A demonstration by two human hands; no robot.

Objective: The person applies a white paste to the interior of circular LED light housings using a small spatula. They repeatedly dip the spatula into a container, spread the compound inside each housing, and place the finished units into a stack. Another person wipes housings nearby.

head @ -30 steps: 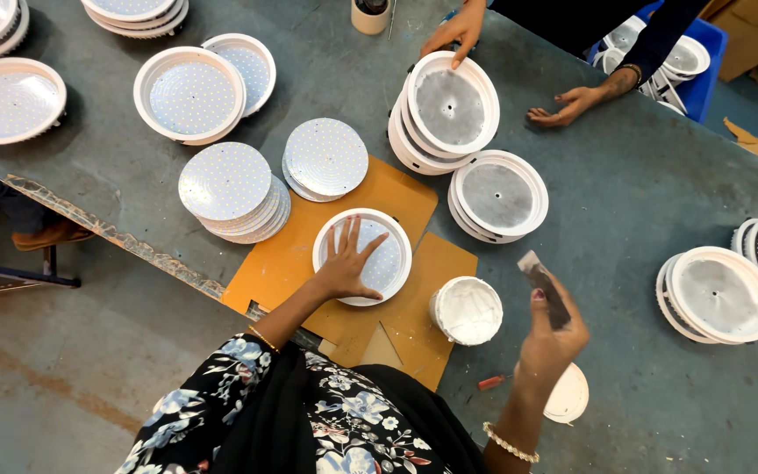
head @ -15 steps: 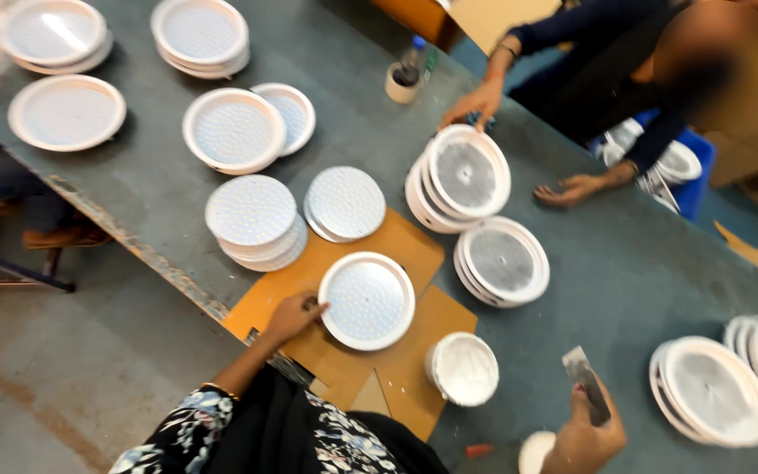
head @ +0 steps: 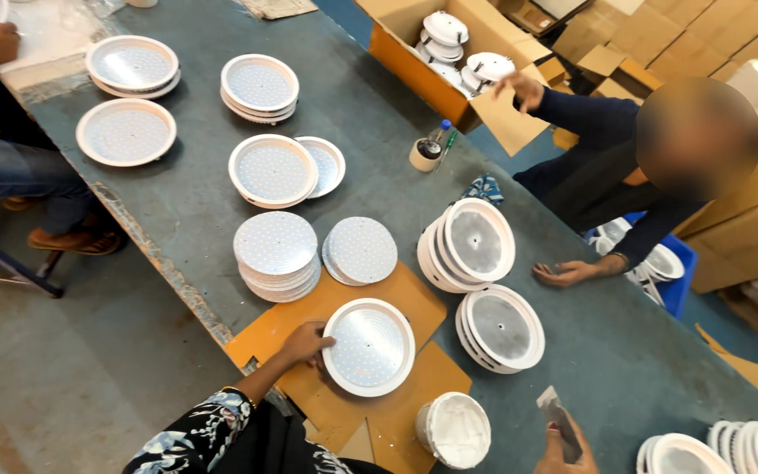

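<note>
— What moved?

— The left hand (head: 307,342) slid off the top of the round lamp (head: 368,347) to its left rim. The right hand (head: 568,448), gripping the scraper (head: 560,421), dropped to the bottom edge.

— And across the table?

— The co-worker's hand (head: 519,86) left the stacked lamps (head: 471,244) and now reaches the cardboard box (head: 449,53).

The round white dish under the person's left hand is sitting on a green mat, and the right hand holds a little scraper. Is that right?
Not quite. In the head view, the round white dish touched by the left hand sits on orange cardboard, not a green mat. The right hand does hold a little scraper.
</note>
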